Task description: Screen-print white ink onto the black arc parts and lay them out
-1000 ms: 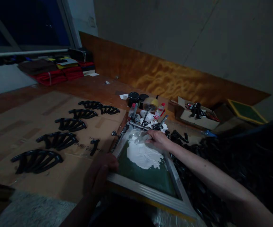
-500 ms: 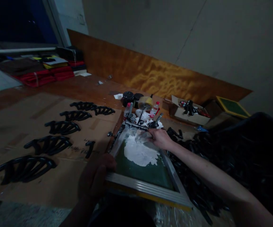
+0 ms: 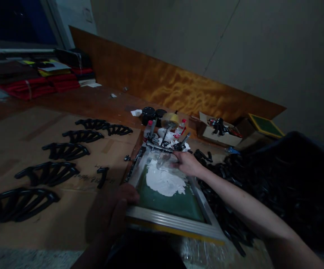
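A metal-edged frame (image 3: 175, 221) with a green screen lies in front of me, held at its far end by a clamp fixture (image 3: 160, 146). White paste (image 3: 164, 180) covers the upper middle of the screen. My left hand (image 3: 122, 203), in shadow, grips the frame's near left corner with curled fingers. My right hand (image 3: 186, 163) is at the far end of the screen, its fingers closed on a translucent scraper (image 3: 163, 160) whose lower edge meets the paste.
Rows of curved black parts (image 3: 48, 173) lie on cardboard (image 3: 69, 228) at left. A dark heap of black parts (image 3: 234, 186) is at right. Behind the frame stand bottles (image 3: 181, 128), black jars (image 3: 148, 115) and an open box (image 3: 220, 134).
The view has shifted slightly, so the cardboard and black parts sit further left. Both hands keep nearly the same places on the frame and scraper.
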`<move>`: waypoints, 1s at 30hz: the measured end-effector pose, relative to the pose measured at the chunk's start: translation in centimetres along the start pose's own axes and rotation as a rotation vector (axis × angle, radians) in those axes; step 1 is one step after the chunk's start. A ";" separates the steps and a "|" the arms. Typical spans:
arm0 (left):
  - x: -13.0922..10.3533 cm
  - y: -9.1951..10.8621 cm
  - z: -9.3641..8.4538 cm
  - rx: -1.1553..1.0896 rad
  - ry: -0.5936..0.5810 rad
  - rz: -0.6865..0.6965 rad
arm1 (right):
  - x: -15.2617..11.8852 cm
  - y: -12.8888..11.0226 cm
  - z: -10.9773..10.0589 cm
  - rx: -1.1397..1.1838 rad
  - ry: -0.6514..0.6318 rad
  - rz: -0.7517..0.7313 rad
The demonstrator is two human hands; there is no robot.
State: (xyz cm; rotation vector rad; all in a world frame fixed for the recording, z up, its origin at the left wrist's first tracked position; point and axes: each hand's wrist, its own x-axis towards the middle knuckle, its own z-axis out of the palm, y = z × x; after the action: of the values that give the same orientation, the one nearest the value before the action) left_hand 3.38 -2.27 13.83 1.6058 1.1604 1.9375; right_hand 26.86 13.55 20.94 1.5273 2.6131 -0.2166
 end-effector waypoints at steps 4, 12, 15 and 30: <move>0.7 0.5 0.1 0.086 -0.054 0.091 | -1.6 0.9 0.0 0.162 0.105 -0.012; 0.2 -0.4 -0.1 0.038 -0.059 0.152 | -3.9 5.4 2.8 0.634 0.202 -0.066; 0.3 -0.5 -0.1 0.007 -0.071 0.150 | -3.8 6.4 4.2 0.785 0.216 -0.065; 1.3 0.5 0.3 0.047 -0.047 0.182 | -4.8 8.7 3.8 0.597 0.149 -0.131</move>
State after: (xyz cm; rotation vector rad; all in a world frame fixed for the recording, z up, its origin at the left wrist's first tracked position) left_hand 3.43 -1.54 15.06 1.8292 1.0817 1.9832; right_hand 36.92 12.97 17.43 1.5613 2.9318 -1.0097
